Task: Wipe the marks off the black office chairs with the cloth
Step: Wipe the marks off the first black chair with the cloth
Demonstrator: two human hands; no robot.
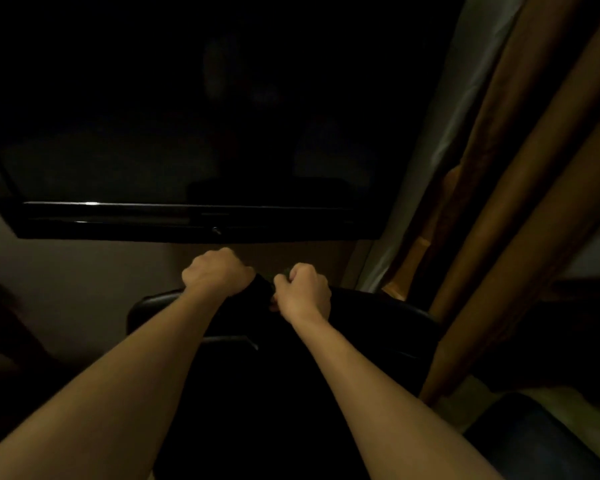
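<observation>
Dim room: dark cloth [262,284] bunched between both fists.

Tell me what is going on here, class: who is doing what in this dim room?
A person reaches out with both bare arms. The left hand and right hand are closed on a dark cloth bunched between them, just above the top edge of a black office chair. The cloth seems not yet pressed to the chair. Ahead is a dark window, with brown curtains to the right. It is too dim to see any marks.
</observation>
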